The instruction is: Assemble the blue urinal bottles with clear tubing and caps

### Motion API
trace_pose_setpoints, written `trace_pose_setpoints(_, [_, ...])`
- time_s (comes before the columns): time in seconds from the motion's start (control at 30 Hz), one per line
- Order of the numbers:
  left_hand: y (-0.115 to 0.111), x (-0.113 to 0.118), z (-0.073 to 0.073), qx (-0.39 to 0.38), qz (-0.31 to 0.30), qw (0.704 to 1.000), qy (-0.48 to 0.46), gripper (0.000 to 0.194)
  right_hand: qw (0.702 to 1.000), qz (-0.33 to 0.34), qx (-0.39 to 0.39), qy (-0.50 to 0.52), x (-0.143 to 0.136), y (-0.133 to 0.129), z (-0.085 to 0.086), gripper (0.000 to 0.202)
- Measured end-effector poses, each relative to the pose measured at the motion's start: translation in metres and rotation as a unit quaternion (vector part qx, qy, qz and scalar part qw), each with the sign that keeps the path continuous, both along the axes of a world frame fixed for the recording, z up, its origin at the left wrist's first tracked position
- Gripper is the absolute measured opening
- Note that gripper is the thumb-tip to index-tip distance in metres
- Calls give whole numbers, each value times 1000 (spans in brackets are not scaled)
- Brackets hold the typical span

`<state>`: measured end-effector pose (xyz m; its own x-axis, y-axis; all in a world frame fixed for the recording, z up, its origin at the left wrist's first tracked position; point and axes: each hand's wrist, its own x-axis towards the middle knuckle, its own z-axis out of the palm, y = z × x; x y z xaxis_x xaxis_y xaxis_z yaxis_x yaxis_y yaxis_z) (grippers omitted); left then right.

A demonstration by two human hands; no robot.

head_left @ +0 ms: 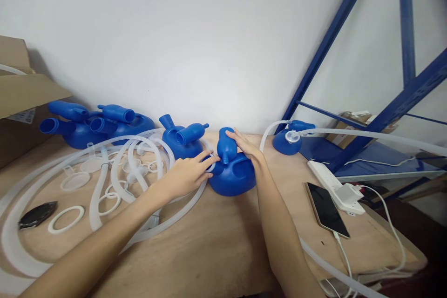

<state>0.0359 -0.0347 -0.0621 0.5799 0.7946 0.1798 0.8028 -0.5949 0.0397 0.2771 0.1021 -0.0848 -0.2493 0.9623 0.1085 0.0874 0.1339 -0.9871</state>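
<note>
A round blue bottle (233, 181) stands on the wooden table in front of me. Upright on it is a smaller blue funnel-like piece (226, 145), its narrow end down. My right hand (245, 145) has its fingers against the top and side of this piece. At the bottle's left side, my left hand (191, 172) has its fingers round a white ring or cap (210, 164), partly hidden by the fingers. Just behind my left hand is another blue bottle (179, 145) with a similar piece lying on it.
Coiled clear tubes (101, 186), white rings (66, 220) and a black object (37, 215) lie left. Two blue bottles and a cardboard box (31, 91) are behind. On the right are a tubed bottle (287, 143), phone (327, 209), power strip (335, 187) and blue rack (328, 39).
</note>
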Motion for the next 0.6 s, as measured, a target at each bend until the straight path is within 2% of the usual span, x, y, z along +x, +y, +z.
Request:
trace_pose_setpoints(0.27, [7, 1, -5, -13, 27, 999, -13, 54, 999, -13, -5, -31, 5, -6, -1, 33])
trace_pose_setpoints(0.37, [17, -15, -3, -28, 33, 998, -41, 62, 999, -23, 15, -28, 3, -7, 0, 29])
trace_pose_setpoints(0.43, [24, -44, 3, -59, 54, 996, -32, 63, 999, -24, 29, -25, 2, -8, 1, 25])
trace_pose_setpoints(0.53, [30, -111, 12, -104, 173, 979, 26, 49, 998, -24, 50, -24, 3, -7, 2, 24])
trace_pose_setpoints(0.6, [33, -156, 11, -77, 208, 975, 11, 37, 997, -35, 69, -21, 4, -8, 1, 30])
